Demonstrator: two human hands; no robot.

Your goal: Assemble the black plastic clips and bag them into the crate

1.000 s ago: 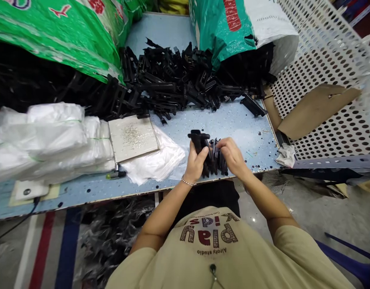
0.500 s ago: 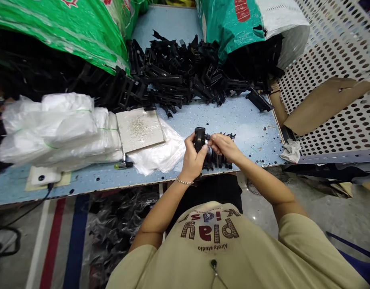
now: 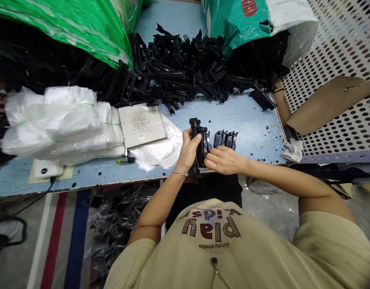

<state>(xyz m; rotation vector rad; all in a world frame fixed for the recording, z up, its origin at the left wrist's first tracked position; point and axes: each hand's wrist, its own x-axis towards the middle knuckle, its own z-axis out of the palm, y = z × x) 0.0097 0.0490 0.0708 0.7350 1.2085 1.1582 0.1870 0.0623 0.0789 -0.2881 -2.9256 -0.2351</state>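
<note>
your left hand (image 3: 189, 151) is closed around the black part (image 3: 197, 146) near the worktop (image 3: 247, 124) edge, perhaps to steady it for your curled right hand (image 3: 224, 160), whose hold i cannot tell.

On the table (image 3: 247, 120) before me, the square board (image 3: 142, 124) lies right of the bagged bundles (image 3: 61, 124), the heap of parts (image 3: 185, 68) behind.

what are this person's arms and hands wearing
The left hand is bare, with a silvery beaded-looking bracelet at its wrist. The right hand is bare, with nothing visible on its wrist. Both arms have short, loose khaki sleeves.
</note>
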